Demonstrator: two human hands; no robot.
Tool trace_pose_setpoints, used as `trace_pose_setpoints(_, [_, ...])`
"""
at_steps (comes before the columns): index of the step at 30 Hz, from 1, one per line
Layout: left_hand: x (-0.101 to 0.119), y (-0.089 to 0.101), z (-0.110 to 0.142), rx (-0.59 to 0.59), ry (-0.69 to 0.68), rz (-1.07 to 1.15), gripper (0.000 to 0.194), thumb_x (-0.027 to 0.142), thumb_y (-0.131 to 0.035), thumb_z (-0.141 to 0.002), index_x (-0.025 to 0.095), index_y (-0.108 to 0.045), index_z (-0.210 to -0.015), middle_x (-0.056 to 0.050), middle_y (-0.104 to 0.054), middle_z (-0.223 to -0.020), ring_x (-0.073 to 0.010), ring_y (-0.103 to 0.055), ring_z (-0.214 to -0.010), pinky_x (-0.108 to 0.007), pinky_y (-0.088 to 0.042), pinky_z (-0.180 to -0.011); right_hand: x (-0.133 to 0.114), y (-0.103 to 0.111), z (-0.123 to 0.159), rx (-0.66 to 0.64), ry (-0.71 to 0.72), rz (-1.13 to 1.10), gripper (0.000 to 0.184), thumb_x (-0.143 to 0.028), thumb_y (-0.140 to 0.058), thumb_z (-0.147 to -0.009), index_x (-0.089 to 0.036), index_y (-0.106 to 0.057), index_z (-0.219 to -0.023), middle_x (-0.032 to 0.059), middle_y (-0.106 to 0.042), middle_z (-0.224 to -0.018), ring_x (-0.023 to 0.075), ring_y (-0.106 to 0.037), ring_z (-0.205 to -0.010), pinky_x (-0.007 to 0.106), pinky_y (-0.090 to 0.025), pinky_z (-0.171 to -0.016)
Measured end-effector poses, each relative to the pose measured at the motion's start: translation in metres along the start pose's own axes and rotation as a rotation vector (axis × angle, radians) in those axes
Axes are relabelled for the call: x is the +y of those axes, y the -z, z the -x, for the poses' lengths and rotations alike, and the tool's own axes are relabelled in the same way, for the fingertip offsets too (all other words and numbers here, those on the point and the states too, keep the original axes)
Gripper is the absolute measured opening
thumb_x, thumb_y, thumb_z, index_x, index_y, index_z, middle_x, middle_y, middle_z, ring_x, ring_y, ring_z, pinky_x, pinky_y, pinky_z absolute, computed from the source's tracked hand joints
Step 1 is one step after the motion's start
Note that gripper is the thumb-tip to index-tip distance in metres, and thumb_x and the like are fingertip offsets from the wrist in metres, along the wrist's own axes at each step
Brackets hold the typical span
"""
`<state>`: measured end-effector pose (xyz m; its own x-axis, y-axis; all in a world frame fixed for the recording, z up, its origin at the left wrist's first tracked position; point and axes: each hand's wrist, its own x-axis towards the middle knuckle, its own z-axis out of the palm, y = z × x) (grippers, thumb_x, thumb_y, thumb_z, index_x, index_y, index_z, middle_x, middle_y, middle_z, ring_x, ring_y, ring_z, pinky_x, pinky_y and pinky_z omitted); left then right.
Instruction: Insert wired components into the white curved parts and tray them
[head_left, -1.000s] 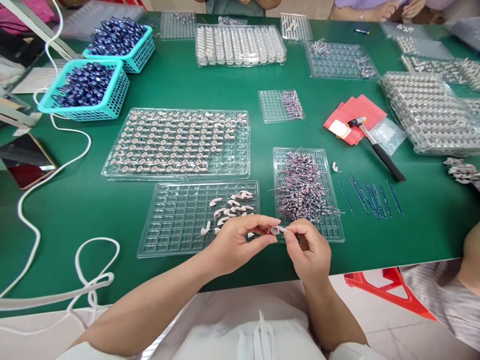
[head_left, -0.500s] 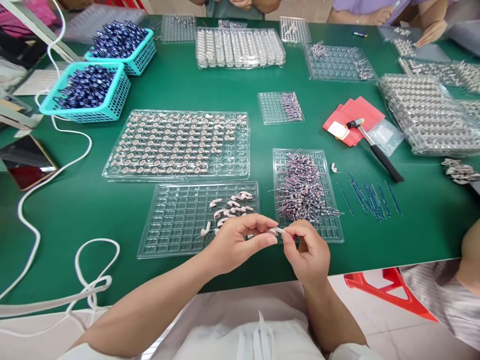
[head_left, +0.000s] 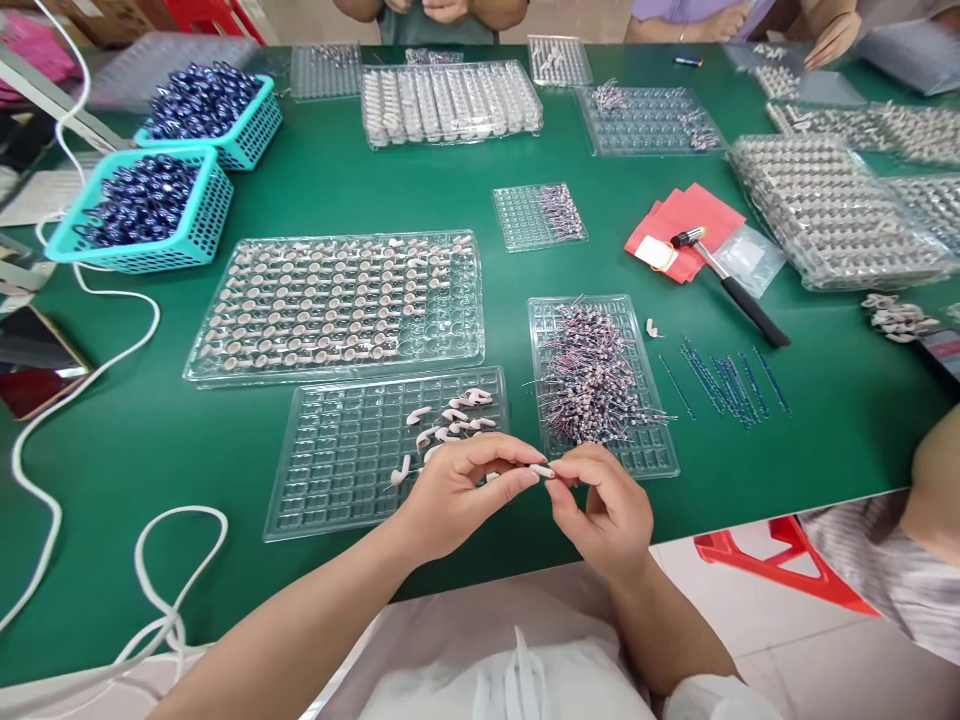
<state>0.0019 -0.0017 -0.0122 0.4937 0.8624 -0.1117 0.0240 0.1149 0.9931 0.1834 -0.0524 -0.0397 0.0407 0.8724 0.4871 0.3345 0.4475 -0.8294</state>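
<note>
Between my hands is a small white earbud shell (head_left: 541, 471), its stem toward the right. My left hand (head_left: 454, 497) pinches it between thumb and fingertips, which cover its other end. My right hand (head_left: 609, 508) has thumb and index finger closed at the stem's end; any tiny part in that pinch is hidden. Behind my left hand lies a clear tray (head_left: 330, 450) with several loose earbud shells (head_left: 450, 432) on its right side. Just beyond my right hand, another clear tray (head_left: 660, 462) bears a heap of small wired components (head_left: 589, 375).
A larger tray (head_left: 480, 345) holds rows of earbud shells. Blue strips (head_left: 739, 390), a hammer (head_left: 750, 308), red packets (head_left: 697, 225) and a single shell (head_left: 652, 328) lie right. Turquoise baskets (head_left: 214, 215) and a white cable (head_left: 45, 490) are left. Co-workers' hands (head_left: 832, 40) show across the table.
The view has shifted a little, so the table's contents sit differently in frame. In my fingers the earbud shell has turned slightly, and its stem end shows more clearly.
</note>
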Motion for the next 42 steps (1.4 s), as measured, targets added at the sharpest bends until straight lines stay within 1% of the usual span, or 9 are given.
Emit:
trace_pose_setpoints(4, [-0.0005,-0.0005,-0.0004,0.010,-0.054,-0.006,0.012,0.022,-0.070,-0.088,0.018,-0.077,-0.096,-0.009,-0.075,-0.096,-0.0211,-0.071,-0.088,-0.031,-0.060,-0.076,0.0006,0.0002,-0.0003,-0.001,-0.003,-0.001,0.030,-0.004,-0.065,-0.083,-0.024,-0.064,-0.106,0.0020,-0.067,-0.085,0.0132,-0.062,-0.071,0.027,-0.054,-0.063])
trace_pose_setpoints(8, [0.0021,-0.0006,-0.0014,0.020,-0.149,-0.070,0.010,0.020,-0.070,-0.088,0.018,-0.077,-0.095,-0.009,-0.077,-0.094,-0.0210,-0.071,-0.088,-0.030,-0.060,-0.074,0.0015,0.0005,0.0008,0.003,0.003,0.014,0.029,-0.004,-0.064,-0.083,-0.024,-0.064,-0.105,0.0025,-0.067,-0.085,0.0145,-0.064,-0.073,0.029,-0.054,-0.064])
trace_pose_setpoints(15, [0.0006,0.0010,-0.0020,0.003,-0.304,-0.204,0.015,0.019,-0.073,-0.087,0.020,-0.075,-0.102,-0.009,-0.077,-0.097,-0.0203,-0.072,-0.091,-0.031,-0.059,-0.081,-0.0006,0.0014,0.0006,0.000,0.043,0.021,0.032,-0.002,-0.064,-0.083,-0.023,-0.064,-0.107,0.0042,-0.066,-0.087,0.0150,-0.064,-0.074,0.029,-0.056,-0.064])
trace_pose_setpoints(20, [0.0000,-0.0004,-0.0028,0.005,-0.409,-0.249,0.017,0.015,-0.074,-0.086,0.020,-0.075,-0.102,-0.008,-0.075,-0.094,-0.0178,-0.071,-0.085,-0.027,-0.059,-0.075,-0.0021,0.0020,-0.0008,-0.026,0.068,0.051,0.030,-0.004,-0.063,-0.084,-0.024,-0.064,-0.107,0.0040,-0.068,-0.085,0.0150,-0.064,-0.073,0.028,-0.056,-0.062])
trace_pose_setpoints(24, [0.0018,-0.0006,-0.0028,-0.011,-0.428,-0.283,0.015,0.012,-0.070,-0.088,0.020,-0.074,-0.100,-0.008,-0.074,-0.092,-0.0172,-0.070,-0.084,-0.027,-0.058,-0.074,-0.0021,0.0025,0.0005,-0.042,0.076,0.056,0.030,-0.005,-0.062,-0.086,-0.024,-0.063,-0.108,0.0041,-0.069,-0.086,0.0150,-0.066,-0.074,0.029,-0.057,-0.063])
trace_pose_setpoints(27, [0.0037,-0.0007,-0.0029,-0.020,-0.451,-0.289,0.015,0.012,-0.069,-0.089,0.020,-0.074,-0.100,-0.008,-0.076,-0.092,-0.0179,-0.071,-0.085,-0.030,-0.058,-0.077,-0.0024,0.0028,0.0008,-0.061,0.070,0.045,0.030,-0.005,-0.060,-0.086,-0.024,-0.062,-0.109,0.0043,-0.070,-0.086,0.0158,-0.067,-0.077,0.029,-0.058,-0.065])
trace_pose_setpoints(31, [0.0051,-0.0016,-0.0030,-0.016,-0.475,-0.281,0.014,0.012,-0.069,-0.089,0.020,-0.073,-0.100,-0.008,-0.078,-0.092,-0.0185,-0.072,-0.085,-0.032,-0.059,-0.079,-0.0040,0.0027,-0.0005,-0.051,0.069,0.048,0.029,-0.005,-0.061,-0.086,-0.024,-0.063,-0.108,0.0045,-0.071,-0.087,0.0160,-0.068,-0.077,0.029,-0.058,-0.066])
trace_pose_setpoints(37, [0.0048,-0.0015,-0.0015,-0.014,-0.450,-0.281,0.013,0.012,-0.069,-0.089,0.020,-0.073,-0.099,-0.007,-0.078,-0.092,-0.0186,-0.073,-0.085,-0.032,-0.060,-0.078,-0.0049,0.0027,-0.0013,-0.042,0.075,0.051,0.029,-0.006,-0.061,-0.086,-0.025,-0.064,-0.108,0.0042,-0.071,-0.086,0.0161,-0.069,-0.075,0.029,-0.058,-0.064])
trace_pose_setpoints(42, [0.0054,-0.0008,-0.0014,-0.016,-0.450,-0.279,0.014,0.012,-0.070,-0.088,0.019,-0.073,-0.099,-0.008,-0.079,-0.092,-0.0185,-0.073,-0.084,-0.032,-0.060,-0.077,-0.0031,0.0039,-0.0005,-0.078,0.082,0.050,0.031,-0.005,-0.060,-0.086,-0.025,-0.062,-0.110,0.0043,-0.070,-0.087,0.0158,-0.067,-0.076,0.029,-0.058,-0.066])
